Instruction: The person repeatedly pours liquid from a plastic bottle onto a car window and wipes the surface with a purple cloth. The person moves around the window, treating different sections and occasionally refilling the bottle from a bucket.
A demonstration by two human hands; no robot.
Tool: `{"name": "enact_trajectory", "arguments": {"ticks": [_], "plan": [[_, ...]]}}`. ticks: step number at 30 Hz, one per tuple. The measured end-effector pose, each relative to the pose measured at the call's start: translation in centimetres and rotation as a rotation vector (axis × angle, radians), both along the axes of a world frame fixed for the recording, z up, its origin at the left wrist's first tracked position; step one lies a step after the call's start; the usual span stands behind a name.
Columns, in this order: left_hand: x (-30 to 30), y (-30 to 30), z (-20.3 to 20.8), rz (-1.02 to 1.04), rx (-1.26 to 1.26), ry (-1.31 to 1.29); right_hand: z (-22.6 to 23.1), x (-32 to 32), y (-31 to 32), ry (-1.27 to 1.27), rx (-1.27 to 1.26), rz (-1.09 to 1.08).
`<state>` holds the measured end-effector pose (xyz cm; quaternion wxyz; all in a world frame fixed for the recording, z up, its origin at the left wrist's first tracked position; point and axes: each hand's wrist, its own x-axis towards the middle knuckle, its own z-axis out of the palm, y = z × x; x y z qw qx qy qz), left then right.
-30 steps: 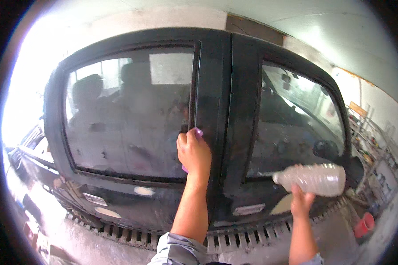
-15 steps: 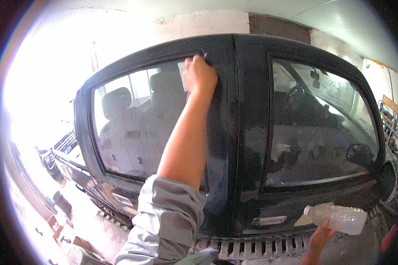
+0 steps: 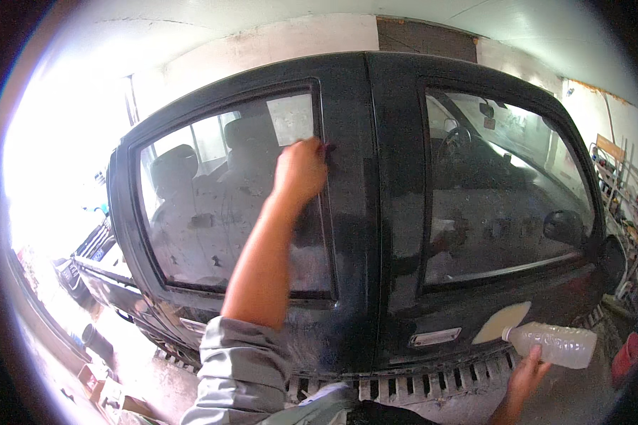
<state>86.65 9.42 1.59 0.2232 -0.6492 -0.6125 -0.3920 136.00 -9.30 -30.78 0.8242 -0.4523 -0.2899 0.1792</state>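
Note:
A dark double-cab vehicle stands in front of me, side on. My left hand is closed against the front edge of its rear side window. From the fingers pokes a bit of a purple thing, mostly hidden, so its kind cannot be made out. Low on the right, my right hand grips a clear plastic bottle of cloudy liquid, lying nearly sideways with its neck to the left. Beside that neck a cream-coloured patch shows on the front door.
A door handle sits left of the patch, and a side mirror sticks out at the right. A metal grate runs along the floor below. A red container is at far right; a dark bucket and boxes are at left.
My left hand has slid down the window's front edge from its upper corner, with the purple thing. The right hand still holds the bottle, and more of the cream patch shows.

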Motion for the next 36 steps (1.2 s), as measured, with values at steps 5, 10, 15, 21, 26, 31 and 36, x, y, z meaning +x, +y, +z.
{"name": "enact_trajectory", "arguments": {"ticks": [5, 10, 15, 21, 26, 31, 36], "plan": [[-6.6, -0.3, 6.8, -0.276, 0.091, 0.024, -1.5, 0.1, 0.6, 0.005, 0.001, -0.065], [-5.5, 1.4, 15.2, -0.122, 0.134, 0.389, -0.4, -2.0, 0.2, 0.021, 0.038, -0.139], [-5.4, 5.4, 17.9, -0.269, -0.043, 0.535, 2.4, -4.8, -0.8, 0.087, -0.133, -0.173], [-6.2, 5.0, 17.6, -0.278, 0.057, 0.682, -1.2, -2.3, -0.4, 0.068, -0.078, -0.205], [-7.0, 4.7, 17.5, -0.238, 0.072, 0.644, -0.2, -2.9, 0.6, 0.062, -0.041, -0.146], [-4.1, 5.4, 17.4, -0.344, 0.054, 0.632, -1.0, -2.6, 0.5, 0.079, -0.098, -0.169], [-9.4, 5.2, 20.1, -0.126, 0.042, 0.630, -2.7, -1.9, 1.5, -0.009, -0.055, -0.252]]}}
